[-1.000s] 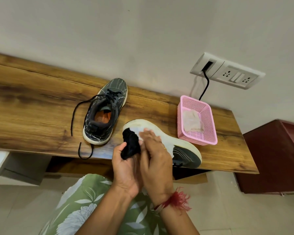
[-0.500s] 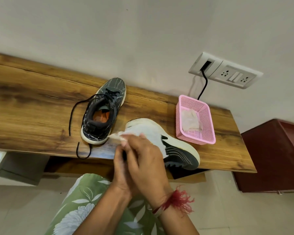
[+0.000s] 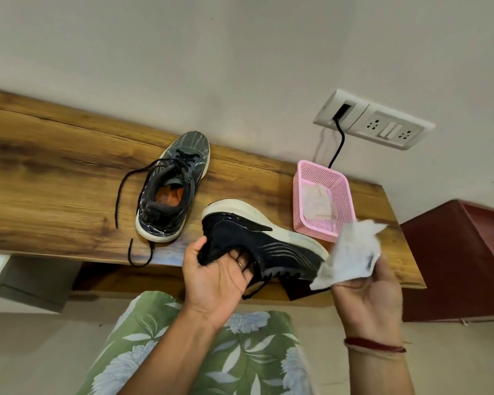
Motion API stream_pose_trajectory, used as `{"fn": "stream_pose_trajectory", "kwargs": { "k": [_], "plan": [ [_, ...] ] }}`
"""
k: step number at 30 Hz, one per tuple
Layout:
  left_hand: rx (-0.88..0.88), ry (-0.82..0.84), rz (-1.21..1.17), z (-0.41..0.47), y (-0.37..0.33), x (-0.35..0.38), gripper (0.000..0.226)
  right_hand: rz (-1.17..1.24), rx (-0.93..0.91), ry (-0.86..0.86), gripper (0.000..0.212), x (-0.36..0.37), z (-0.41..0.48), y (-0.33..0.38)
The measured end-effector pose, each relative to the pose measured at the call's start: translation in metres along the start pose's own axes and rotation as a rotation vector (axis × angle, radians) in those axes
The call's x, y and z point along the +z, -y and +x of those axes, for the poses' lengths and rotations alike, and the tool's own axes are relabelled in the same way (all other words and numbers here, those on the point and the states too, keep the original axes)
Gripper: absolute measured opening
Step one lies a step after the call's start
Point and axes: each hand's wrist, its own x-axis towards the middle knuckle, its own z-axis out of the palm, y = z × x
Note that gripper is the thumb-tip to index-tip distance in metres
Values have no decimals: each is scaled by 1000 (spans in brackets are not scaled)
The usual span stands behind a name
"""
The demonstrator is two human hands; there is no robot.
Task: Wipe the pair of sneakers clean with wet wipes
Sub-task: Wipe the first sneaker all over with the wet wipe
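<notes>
A person's left hand [image 3: 217,280] grips a dark sneaker [image 3: 257,240] by its collar, fingers curled inside the opening. The shoe is tipped on its side above the front edge of a wooden desk [image 3: 54,181], while the right hand [image 3: 368,297] holds a crumpled wet wipe [image 3: 351,252] just beside the toe. This looks like a pause mid-wipe on the first shoe; next, the wipe likely needs refolding to a clean face and pressing onto the white sole, with the second sneaker [image 3: 169,189] waiting upright on the desk. No brand or writing is legible.
</notes>
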Motion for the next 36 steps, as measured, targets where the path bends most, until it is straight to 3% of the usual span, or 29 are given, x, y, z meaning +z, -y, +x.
{"fn": "stream_pose_trajectory", "kwargs": {
  "k": [2, 4, 6, 8, 10, 13, 17, 21, 26, 30, 34, 36],
  "plan": [
    [-7, -5, -10, 0, 1, 1, 59, 25, -33, 0, 56, -1, 0, -12],
    [-6, -3, 0, -1, 2, 3, 58, -116, -34, 57, 47, 8, -2, -34],
    [-6, -7, 18, -1, 2, 3, 59, -389, -161, -7, 34, 14, -2, -58],
    [-5, -6, 54, -2, 2, 4, 60, -780, -421, -41, 21, 17, 0, -76],
    [-4, -3, 73, -2, 2, 4, 60, -1106, -609, 30, 10, 13, 2, -85],
    [1, 10, 94, -1, 1, 4, 57, -1395, -766, 174, 17, 9, -1, -92],
    [12, -10, 91, -2, 1, 3, 59, -1425, -773, 257, 33, 12, -9, -110],
    [42, -25, 89, -7, 4, 5, 54, -1475, -856, 274, 34, 23, -18, -124],
    [103, -80, 129, -11, 2, 12, 69, -1630, -915, 435, 37, 38, -25, -139],
    [93, -103, 74, -10, 1, 7, 66, -1356, -652, 532, 19, 40, -24, -134],
    [81, -154, 30, -9, 0, 3, 57, -560, 19, 548, 23, 45, -31, -113],
    [61, -163, 20, -7, -1, 3, 55, -248, 188, 478, 38, 34, -28, -99]
  ]
}}
